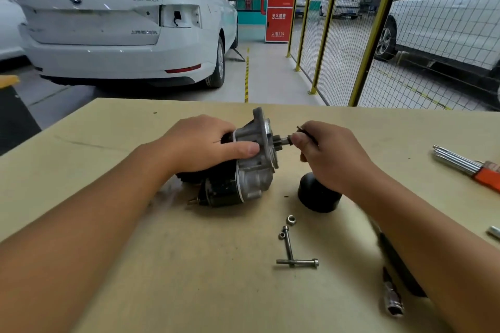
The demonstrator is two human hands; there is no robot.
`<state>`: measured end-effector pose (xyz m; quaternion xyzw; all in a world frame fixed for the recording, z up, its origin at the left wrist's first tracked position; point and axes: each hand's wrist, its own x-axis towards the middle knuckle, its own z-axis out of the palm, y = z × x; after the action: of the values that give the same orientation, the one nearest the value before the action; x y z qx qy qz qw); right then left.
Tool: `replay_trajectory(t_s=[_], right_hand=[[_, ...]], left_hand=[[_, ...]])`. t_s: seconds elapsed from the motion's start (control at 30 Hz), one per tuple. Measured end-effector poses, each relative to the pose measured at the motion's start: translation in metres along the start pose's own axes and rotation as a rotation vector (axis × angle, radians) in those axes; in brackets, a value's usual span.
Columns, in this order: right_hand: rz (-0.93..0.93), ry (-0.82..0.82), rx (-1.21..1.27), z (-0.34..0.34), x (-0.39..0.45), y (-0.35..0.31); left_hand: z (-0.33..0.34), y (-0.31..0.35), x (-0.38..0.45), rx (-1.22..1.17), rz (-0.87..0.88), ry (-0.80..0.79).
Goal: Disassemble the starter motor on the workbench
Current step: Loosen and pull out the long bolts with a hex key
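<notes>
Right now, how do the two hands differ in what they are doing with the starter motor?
The left hand grips the starter motor round its dark body, thumb lying on the silver housing; the right hand pinches at the small pinion shaft sticking out of the flange. The left hand's grasp is broad and steadying, the right hand's is a fingertip pinch, with a thin dark tool or part held in it. Both hold the same motor above the workbench.

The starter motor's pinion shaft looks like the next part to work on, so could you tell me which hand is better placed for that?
Probably the right hand: it already pinches a small dark tool at the pinion shaft, while the left hand grips the starter motor steady.
</notes>
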<state>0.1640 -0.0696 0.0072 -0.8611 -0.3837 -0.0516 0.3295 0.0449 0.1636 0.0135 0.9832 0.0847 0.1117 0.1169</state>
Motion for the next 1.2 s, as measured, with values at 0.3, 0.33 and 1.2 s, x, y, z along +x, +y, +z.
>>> replay_trajectory(t_s=[0.3,0.33,1.2], right_hand=[[-0.186,-0.185,-0.297,-0.006,-0.015,-0.02],[-0.214,-0.164,-0.262,-0.01,-0.016,-0.023],[-0.282,-0.253,0.102,-0.021,-0.043,-0.045]], left_hand=[[-0.009,-0.016,-0.032,0.114,0.09,-0.007],[-0.011,-0.015,-0.033,0.114,0.105,-0.008],[-0.013,0.009,-0.048,0.068,0.194,-0.004]])
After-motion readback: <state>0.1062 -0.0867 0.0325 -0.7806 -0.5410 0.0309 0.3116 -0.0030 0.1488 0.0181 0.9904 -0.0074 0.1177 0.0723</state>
